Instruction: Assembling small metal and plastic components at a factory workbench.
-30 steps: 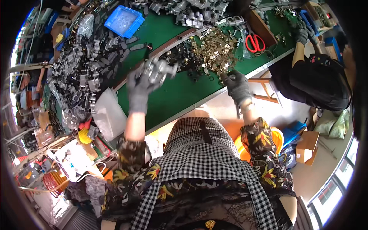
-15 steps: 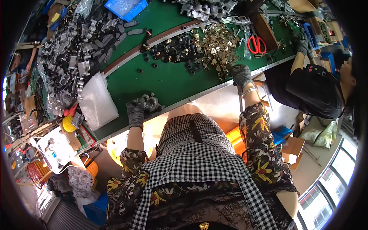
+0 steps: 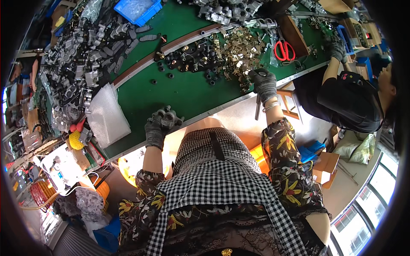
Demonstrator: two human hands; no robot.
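My left hand point(image 3: 154, 133), in a dark grey knit glove, is closed round a grey cast-metal brake caliper point(image 3: 168, 118) at the near edge of the green bench. Rounded bosses and openings on the part face up. My right hand point(image 3: 265, 83), gloved alike, is at the near right edge of a heap of small brass-coloured metal clips point(image 3: 243, 50). Its fingers are curled together; whatever they may hold is too small to make out. Left of the clips lie black fittings and small bushings point(image 3: 183, 59).
A large pile of castings point(image 3: 77, 68) and dark pads covers the left side. Foam sheets point(image 3: 107, 114) lie near it. A blue bin point(image 3: 139, 10) stands at the back. Red-handled scissors point(image 3: 284, 51) lie right of the clips. A co-worker point(image 3: 348, 100) works at far right.
My left hand has raised and turned the caliper slightly, moving a little to the right. My right hand has shifted slightly left along the clips' edge, its fingers curling in.
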